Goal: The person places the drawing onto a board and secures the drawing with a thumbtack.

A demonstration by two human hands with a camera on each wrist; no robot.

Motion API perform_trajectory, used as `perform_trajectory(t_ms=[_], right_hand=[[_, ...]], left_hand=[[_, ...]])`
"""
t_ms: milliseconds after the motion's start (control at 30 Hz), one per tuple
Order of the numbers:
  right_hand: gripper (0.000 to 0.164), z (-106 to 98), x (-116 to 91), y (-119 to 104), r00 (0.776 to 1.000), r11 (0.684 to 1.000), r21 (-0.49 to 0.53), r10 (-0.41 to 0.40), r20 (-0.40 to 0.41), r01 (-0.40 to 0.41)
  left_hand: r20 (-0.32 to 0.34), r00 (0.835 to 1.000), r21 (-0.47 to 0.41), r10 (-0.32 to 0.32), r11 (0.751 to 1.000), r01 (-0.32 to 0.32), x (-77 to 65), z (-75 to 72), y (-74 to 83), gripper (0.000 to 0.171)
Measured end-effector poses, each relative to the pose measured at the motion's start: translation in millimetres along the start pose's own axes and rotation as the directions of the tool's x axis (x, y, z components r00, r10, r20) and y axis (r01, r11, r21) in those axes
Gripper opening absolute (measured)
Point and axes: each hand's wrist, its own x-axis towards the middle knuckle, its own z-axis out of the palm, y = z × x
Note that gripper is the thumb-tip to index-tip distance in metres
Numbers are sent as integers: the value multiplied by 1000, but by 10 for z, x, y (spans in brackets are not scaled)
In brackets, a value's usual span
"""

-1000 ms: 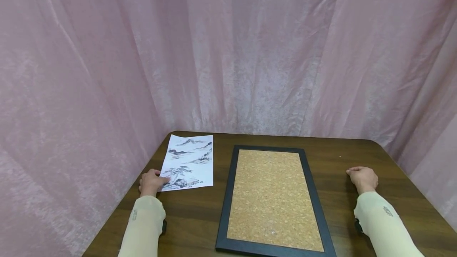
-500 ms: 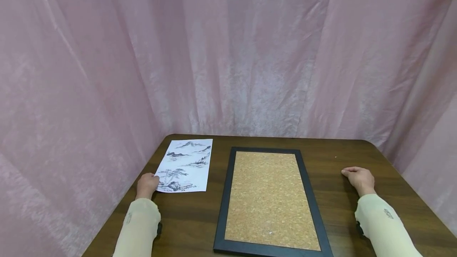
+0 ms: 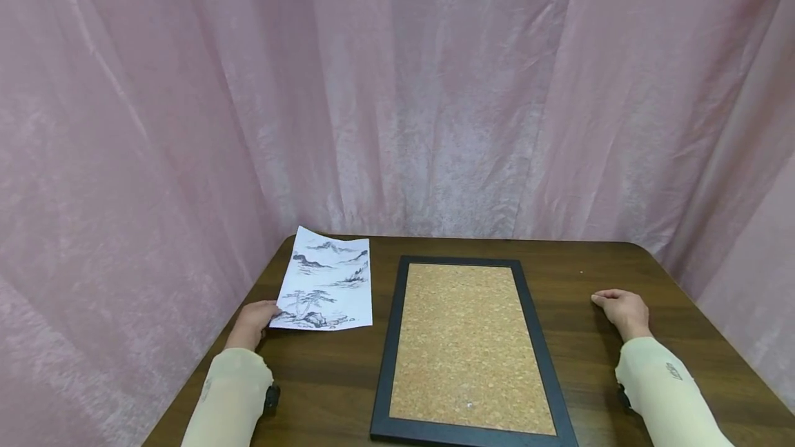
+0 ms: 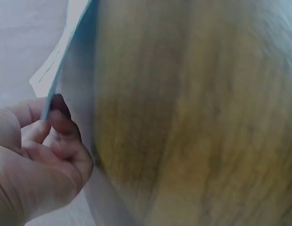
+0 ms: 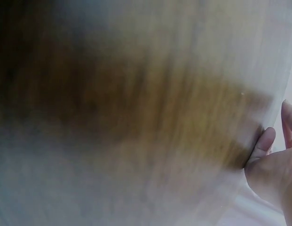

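Observation:
A white sheet of paper (image 3: 329,281) printed with an ink landscape of mountains and pines is at the table's far left. My left hand (image 3: 253,321) pinches its lower left corner between thumb and fingers. Seen from the left wrist view, the paper (image 4: 54,70) stands edge-on, raised off the wood beside the curled fingers (image 4: 70,146). My right hand (image 3: 624,310) is at the table's right side, fingers loosely bent, and holds nothing. In the right wrist view only the thumb (image 5: 264,141) and part of that hand show.
A black-framed cork board (image 3: 472,350) lies flat in the middle of the brown wooden table (image 3: 323,385), between the hands. Pink curtains (image 3: 397,102) hang behind and at the sides of the table. A tiny white speck lies near the right hand.
My left hand first slid the paper slightly left, then took it by its corner and lifted it, its far edge rising. The right hand has barely moved.

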Motion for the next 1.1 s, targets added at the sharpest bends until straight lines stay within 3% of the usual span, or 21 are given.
perform_trajectory(t_ms=[100, 233, 533, 800, 1100], right_hand=[[33, -9, -8, -6, 1000, 1000, 3, -7, 3, 7], [33, -12, -15, -6, 1000, 1000, 2, -13, 4, 13], [32, -15, 4, 3, 1000, 1000, -4, -17, 2, 17], [32, -17, -8, -9, 1000, 1000, -1, 1, 9, -1], [33, -18, -21, -32, 1000, 1000, 4, 6, 22, -6]], left_hand=[[56, 997, -161, -51, 985, 59, 16, -14, 23, 43], [116, 992, -283, -43, 956, 75, 18, -32, 54, 41], [188, 982, -420, 3, 904, 77, -96, 85, 234, 40], [224, 973, -438, 52, 897, 53, -239, 510, 428, 35], [302, 951, -408, 69, 911, 63, -556, 1074, 642, 31]])
